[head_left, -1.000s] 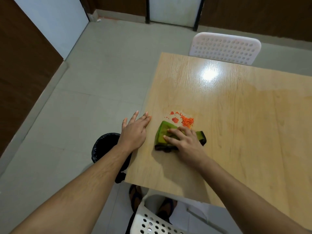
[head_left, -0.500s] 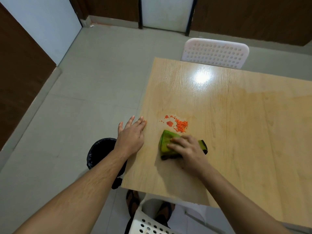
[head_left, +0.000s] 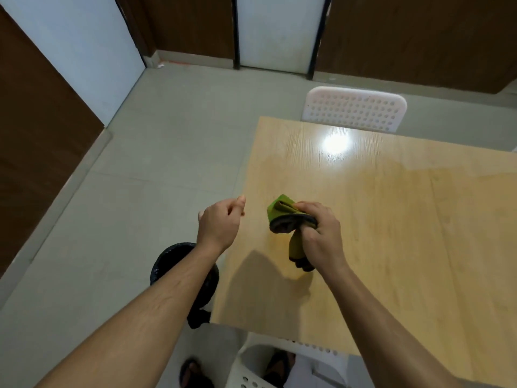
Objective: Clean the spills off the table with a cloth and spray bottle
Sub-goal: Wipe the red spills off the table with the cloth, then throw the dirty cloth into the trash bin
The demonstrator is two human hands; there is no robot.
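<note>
The right hand (head_left: pixel 321 233) clutches the bunched green cloth (head_left: pixel 282 219) above the counter (head_left: pixel 405 219); the bin (head_left: pixel 167 259) sits left of the counter's edge, nearer the loosely curled, empty left hand (head_left: pixel 219 222)

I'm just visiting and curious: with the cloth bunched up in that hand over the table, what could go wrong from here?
Anything gathered in the green cloth could fall back out, since the right hand holds it loosely bunched above the wooden table. The black bin sits on the floor off the table's left edge, so carrying the cloth there could drop bits. No spray bottle is in view.
</note>
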